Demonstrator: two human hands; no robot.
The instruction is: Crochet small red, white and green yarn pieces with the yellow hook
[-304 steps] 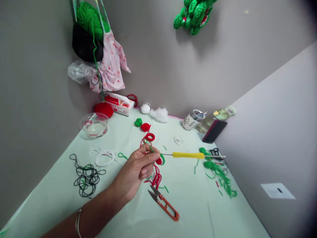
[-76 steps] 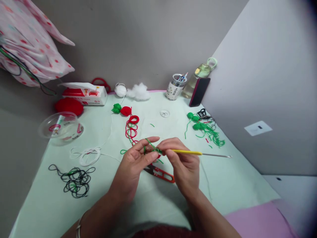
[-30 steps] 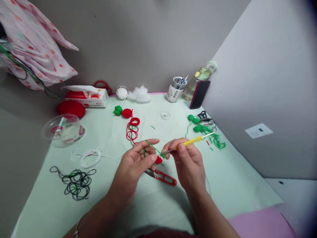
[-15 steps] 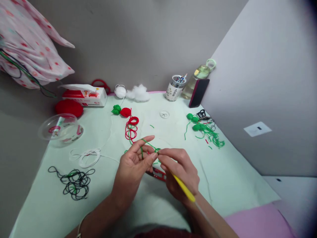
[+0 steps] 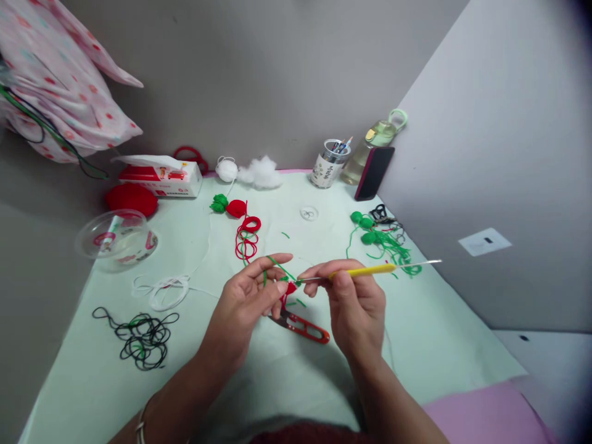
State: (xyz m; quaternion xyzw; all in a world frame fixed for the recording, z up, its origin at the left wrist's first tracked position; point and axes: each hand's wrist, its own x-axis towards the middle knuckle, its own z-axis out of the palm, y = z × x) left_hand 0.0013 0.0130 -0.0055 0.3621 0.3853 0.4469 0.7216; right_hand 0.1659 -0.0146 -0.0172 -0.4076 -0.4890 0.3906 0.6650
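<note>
My left hand (image 5: 247,302) pinches a small red and green crochet piece (image 5: 290,287) between thumb and fingers, with green yarn (image 5: 280,265) running over its raised index finger. In my right hand (image 5: 358,302) is a crochet hook with a yellow handle (image 5: 365,271), held nearly level; its left tip meets the green yarn at the piece, and its other metal end points right. Under the hands lies a pair of red-orange thread snips (image 5: 305,327), partly covered by my left fingers.
Red yarn (image 5: 246,237) and white yarn (image 5: 169,292) lie behind and left, black cord (image 5: 143,339) at the left. Green yarn bundles (image 5: 388,243) are at the right. Along the back stand a tissue box (image 5: 178,180), pen tin (image 5: 326,166), bottle (image 5: 361,154) and phone (image 5: 375,174).
My right hand has turned and shifted right, swinging the hook from a downward slant to nearly level. The red part of the piece and more of the snips now show.
</note>
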